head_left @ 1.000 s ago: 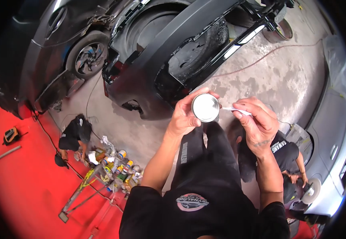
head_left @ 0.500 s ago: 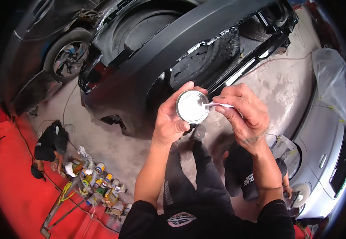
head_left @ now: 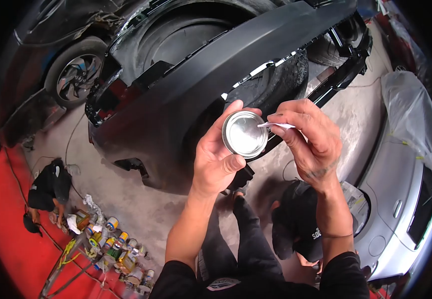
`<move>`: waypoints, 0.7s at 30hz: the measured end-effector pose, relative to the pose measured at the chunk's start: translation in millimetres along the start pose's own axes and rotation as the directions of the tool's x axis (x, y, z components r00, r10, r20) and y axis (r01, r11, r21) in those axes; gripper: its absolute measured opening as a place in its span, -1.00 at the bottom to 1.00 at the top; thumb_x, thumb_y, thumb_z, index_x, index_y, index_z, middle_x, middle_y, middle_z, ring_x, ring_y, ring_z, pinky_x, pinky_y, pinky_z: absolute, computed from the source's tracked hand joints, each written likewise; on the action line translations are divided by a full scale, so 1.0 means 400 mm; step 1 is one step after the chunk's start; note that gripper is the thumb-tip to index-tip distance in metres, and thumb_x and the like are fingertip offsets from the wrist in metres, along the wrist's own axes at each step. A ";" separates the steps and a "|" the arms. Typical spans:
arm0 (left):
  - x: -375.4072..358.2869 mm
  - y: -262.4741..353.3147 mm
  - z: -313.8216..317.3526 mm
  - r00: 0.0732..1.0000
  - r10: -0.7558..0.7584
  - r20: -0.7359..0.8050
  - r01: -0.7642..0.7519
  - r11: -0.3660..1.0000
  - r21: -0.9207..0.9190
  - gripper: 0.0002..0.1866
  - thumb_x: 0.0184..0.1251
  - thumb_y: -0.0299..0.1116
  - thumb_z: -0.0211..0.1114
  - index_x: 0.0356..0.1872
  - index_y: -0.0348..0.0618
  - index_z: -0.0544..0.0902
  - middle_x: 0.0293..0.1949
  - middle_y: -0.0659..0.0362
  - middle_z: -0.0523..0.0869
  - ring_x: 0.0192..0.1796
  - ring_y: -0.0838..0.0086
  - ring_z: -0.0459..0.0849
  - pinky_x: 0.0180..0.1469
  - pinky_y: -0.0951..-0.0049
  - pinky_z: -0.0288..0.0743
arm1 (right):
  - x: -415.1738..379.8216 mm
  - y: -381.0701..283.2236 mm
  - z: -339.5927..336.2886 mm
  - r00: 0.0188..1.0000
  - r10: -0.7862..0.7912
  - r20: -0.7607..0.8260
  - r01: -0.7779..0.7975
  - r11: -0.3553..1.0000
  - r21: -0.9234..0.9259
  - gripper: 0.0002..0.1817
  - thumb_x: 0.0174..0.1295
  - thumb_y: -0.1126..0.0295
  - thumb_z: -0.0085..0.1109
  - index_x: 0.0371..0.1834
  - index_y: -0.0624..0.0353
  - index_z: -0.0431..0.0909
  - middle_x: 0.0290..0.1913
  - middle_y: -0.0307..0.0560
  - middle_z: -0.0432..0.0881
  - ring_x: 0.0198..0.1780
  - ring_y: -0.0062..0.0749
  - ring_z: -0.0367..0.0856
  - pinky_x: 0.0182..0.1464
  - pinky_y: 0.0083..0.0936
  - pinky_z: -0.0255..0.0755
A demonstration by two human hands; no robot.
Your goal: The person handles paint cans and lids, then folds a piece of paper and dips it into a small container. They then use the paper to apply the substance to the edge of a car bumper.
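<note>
Our left hand (head_left: 210, 162) curls its fingers and thumb around the side of a round metal tin (head_left: 246, 134), bright face towards us, with a dark bumper (head_left: 201, 74) beyond. Our right hand (head_left: 318, 139) pinches a white strip (head_left: 281, 125), its tip at the tin's rim. We seem to be working the strip there; next, we judge, calls for a steady tin and light, precise fingertips.

Near the edge where the red floor (head_left: 4, 244) meets the mottled grey concrete floor (head_left: 168, 219) stands a cluster of multicoloured cans and bottles (head_left: 111, 241), with a crouching person in black (head_left: 51, 187) just beside it. Across the concrete, translucent plastic sheeting (head_left: 410, 107) drapes a silver-grey car (head_left: 400, 184).
</note>
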State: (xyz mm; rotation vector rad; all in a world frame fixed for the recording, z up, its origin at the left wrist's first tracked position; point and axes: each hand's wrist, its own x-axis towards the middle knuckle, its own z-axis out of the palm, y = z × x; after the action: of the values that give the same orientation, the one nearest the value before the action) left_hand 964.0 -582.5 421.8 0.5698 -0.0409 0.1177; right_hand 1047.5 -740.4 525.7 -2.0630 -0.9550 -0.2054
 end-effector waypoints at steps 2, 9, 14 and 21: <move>0.000 -0.005 -0.003 1.000 0.009 -0.001 -0.009 1.000 -0.005 0.06 0.20 -0.26 0.69 0.65 -0.30 0.23 0.46 -0.24 0.50 0.34 0.00 0.69 0.18 0.09 0.79 | -0.002 0.008 0.003 1.000 -0.005 0.007 0.005 0.999 0.034 -0.77 0.14 0.63 0.45 -0.13 0.24 0.74 -0.21 -0.02 0.74 -0.20 -0.15 0.75 -0.20 -0.37 0.60; 0.002 -0.006 0.004 1.000 0.030 -0.010 -0.030 0.999 0.026 0.06 0.22 -0.24 0.68 0.65 -0.31 0.22 0.46 -0.26 0.50 0.32 0.00 0.71 0.15 0.11 0.80 | 0.006 0.011 -0.002 0.999 -0.016 0.034 0.016 1.000 -0.006 -0.78 0.16 0.62 0.44 -0.12 0.22 0.73 -0.23 -0.02 0.74 -0.22 -0.16 0.77 -0.22 -0.38 0.60; 0.000 0.006 0.016 1.000 -0.005 0.008 0.005 1.000 -0.020 0.07 0.21 -0.24 0.69 0.66 -0.30 0.23 0.50 -0.22 0.48 0.52 0.18 0.52 0.56 0.17 0.39 | 0.007 0.017 -0.006 0.998 -0.031 0.048 0.031 1.000 0.000 -0.78 0.21 0.60 0.47 -0.08 0.24 0.77 -0.17 0.00 0.77 -0.26 -0.35 0.69 -0.30 -0.52 0.47; 0.001 0.008 0.023 1.000 0.001 0.000 -0.001 1.000 -0.019 0.07 0.22 -0.23 0.68 0.66 -0.29 0.21 0.50 -0.22 0.47 0.49 0.17 0.55 0.50 0.16 0.52 | 0.011 0.019 -0.006 0.997 -0.037 0.068 0.037 0.999 0.007 -0.79 0.21 0.61 0.46 -0.08 0.25 0.77 -0.18 0.00 0.77 -0.24 -0.33 0.71 -0.28 -0.50 0.49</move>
State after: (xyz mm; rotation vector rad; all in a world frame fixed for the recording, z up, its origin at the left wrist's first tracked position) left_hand 963.8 -584.9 431.4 0.5504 -0.0423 0.1178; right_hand 1056.0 -742.6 524.6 -2.0598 -1.0343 -0.1531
